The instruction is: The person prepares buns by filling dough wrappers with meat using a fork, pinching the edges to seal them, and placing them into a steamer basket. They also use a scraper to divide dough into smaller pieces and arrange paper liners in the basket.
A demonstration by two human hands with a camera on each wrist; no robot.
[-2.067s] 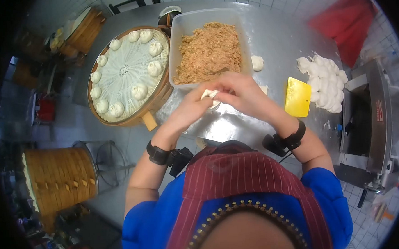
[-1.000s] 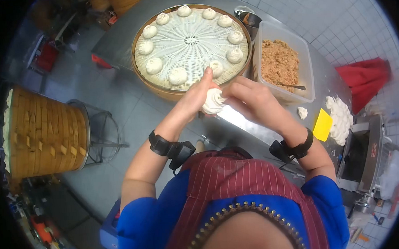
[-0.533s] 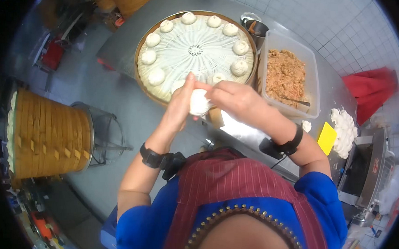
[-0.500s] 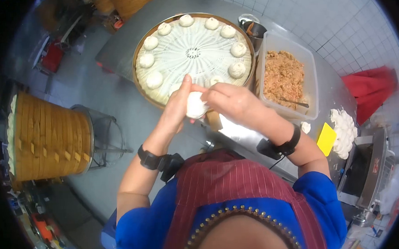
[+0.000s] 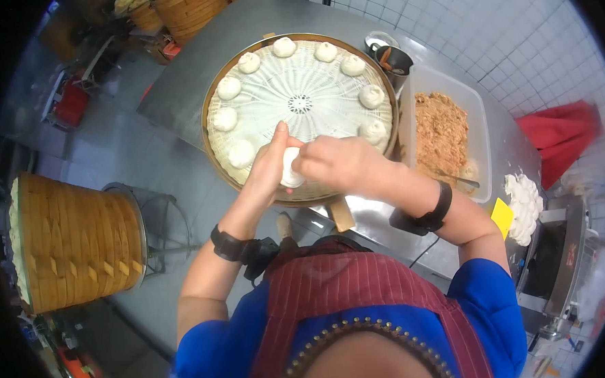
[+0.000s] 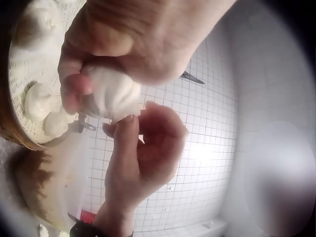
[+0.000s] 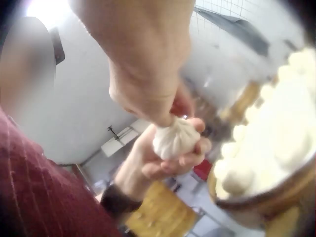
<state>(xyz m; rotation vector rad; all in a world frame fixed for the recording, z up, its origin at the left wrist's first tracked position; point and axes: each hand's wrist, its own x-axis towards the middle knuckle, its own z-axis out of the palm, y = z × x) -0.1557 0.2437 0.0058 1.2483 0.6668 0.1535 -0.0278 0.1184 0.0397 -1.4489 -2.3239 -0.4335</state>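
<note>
A white pleated bun sits in my left hand, whose fingers curl around its side. My right hand pinches the gathered top of the dough. In the left wrist view, the bun shows folds running to the point where the right thumb and fingers meet it. Seen from the right wrist, pleats fan out from the top of the bun, and the left fingers support it from below. Both hands are above the front edge of a round bamboo steamer, where several finished buns form a ring.
A clear plastic tub of meat filling with a utensil in it stands right of the steamer. Further right are a yellow scraper and dough pieces. Stacked steamers stand at left. A dark pot is behind.
Both hands have moved from in front of the filling tub to over the steamer's front edge, carrying the bun. The right fingers keep pinching its top. The head view has turned left.
</note>
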